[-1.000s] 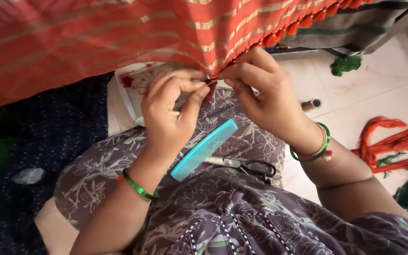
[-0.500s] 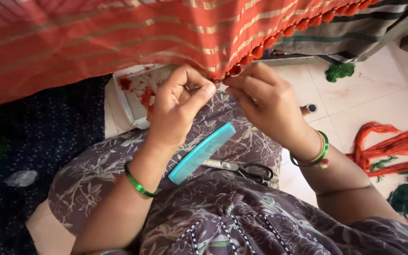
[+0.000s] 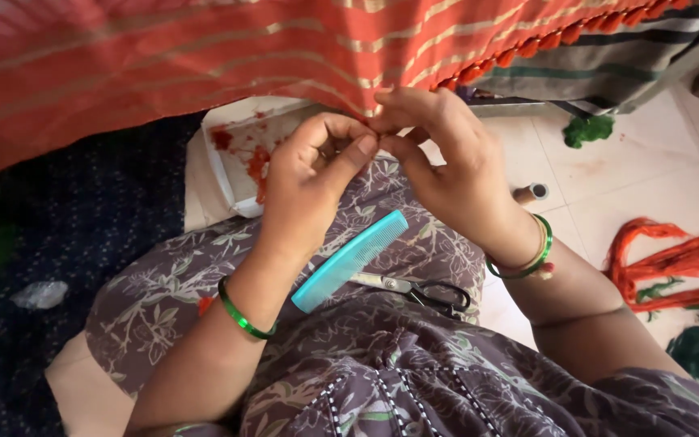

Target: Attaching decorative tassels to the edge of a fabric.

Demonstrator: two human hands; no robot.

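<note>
In the head view, the left hand (image 3: pixel 309 182) and the right hand (image 3: pixel 446 162) meet at the lower edge of an orange-red cloth (image 3: pixel 204 57). The cloth is thin and woven, with pale gold stripes, and it hangs just above both hands. The fingertips of both hands are pinched together on this edge, where small red tassels (image 3: pixel 519 53) run away up and to the right of the right hand. What exactly sits between the fingertips is too small to tell.

Below the left hand, a turquoise plastic comb (image 3: pixel 349 260) with fine teeth lies tilted on the lap. Just beside it, under the right wrist, lie metal scissors (image 3: pixel 418 290) with black handles. Behind the left hand is a white tray (image 3: pixel 224 174) with red thread scraps. Well to the right of the right hand, loose orange yarn (image 3: pixel 673 263) lies on the pale tiled floor (image 3: pixel 608 186).
</note>
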